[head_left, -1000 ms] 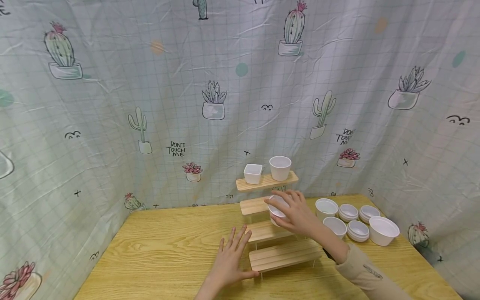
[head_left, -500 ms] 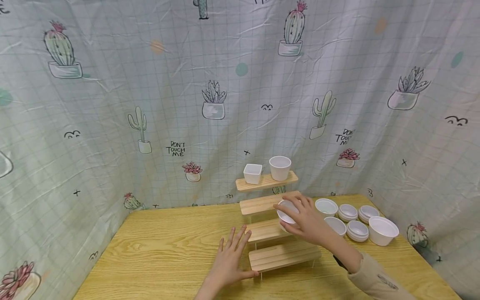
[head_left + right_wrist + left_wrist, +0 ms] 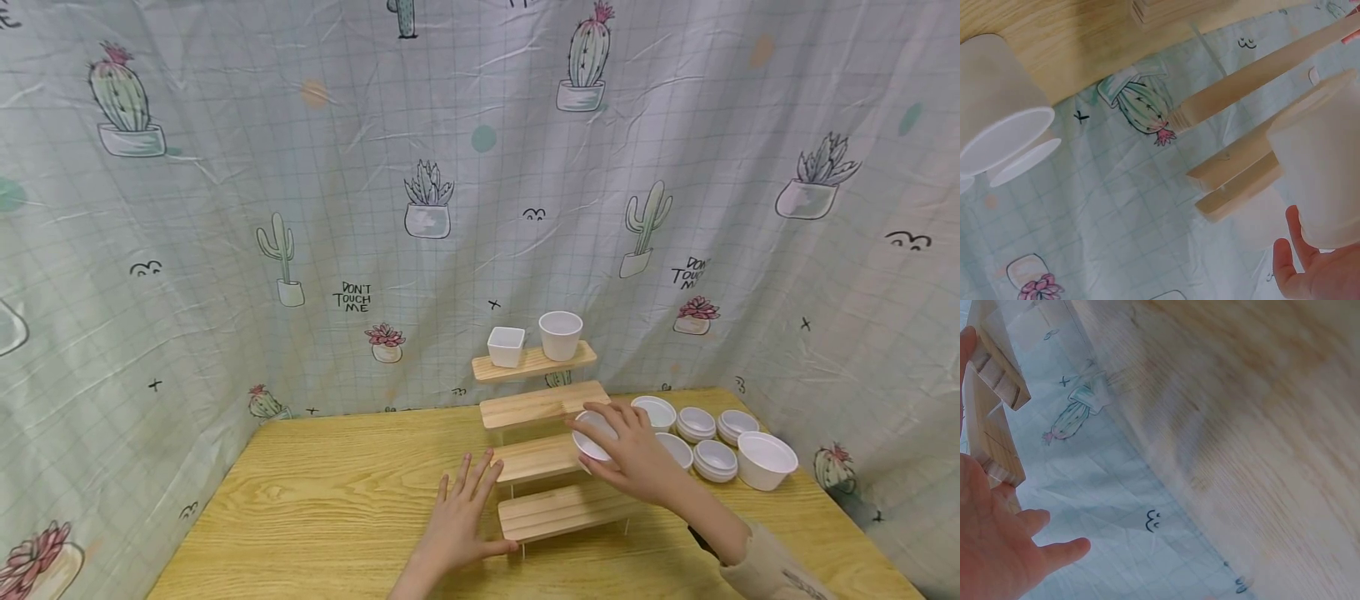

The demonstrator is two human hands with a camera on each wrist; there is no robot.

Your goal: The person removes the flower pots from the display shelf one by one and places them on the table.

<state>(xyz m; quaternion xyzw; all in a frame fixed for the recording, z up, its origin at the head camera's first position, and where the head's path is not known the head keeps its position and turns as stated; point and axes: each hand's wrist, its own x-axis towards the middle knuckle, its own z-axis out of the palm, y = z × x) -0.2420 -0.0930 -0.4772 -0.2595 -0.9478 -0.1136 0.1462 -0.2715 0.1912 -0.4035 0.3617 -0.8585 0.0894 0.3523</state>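
The right hand (image 3: 640, 457) grips a round white cup (image 3: 595, 435) at the right end of the tiered wooden stand (image 3: 567, 510), over its middle steps. In the right wrist view that cup (image 3: 1322, 156) fills the right side, with fingertips at its base. Fingers spread, the left hand (image 3: 455, 523) is at the stand's left side, its thumb by the lowest step's front corner. The left wrist view shows the left hand (image 3: 997, 544) beside the step ends (image 3: 997, 450). On the top step stand a square white cup (image 3: 506, 347) and a round white cup (image 3: 560, 336).
Right of the stand, on the wooden table (image 3: 337, 500), are several white containers, among them a large round bowl (image 3: 767, 461) and small round ones (image 3: 716, 461). A cactus-print curtain (image 3: 450, 283) surrounds the table's back and sides.
The right hand has moved right and somewhat toward the front with its cup, uncovering more of the second step from the top. The left hand looks the same.
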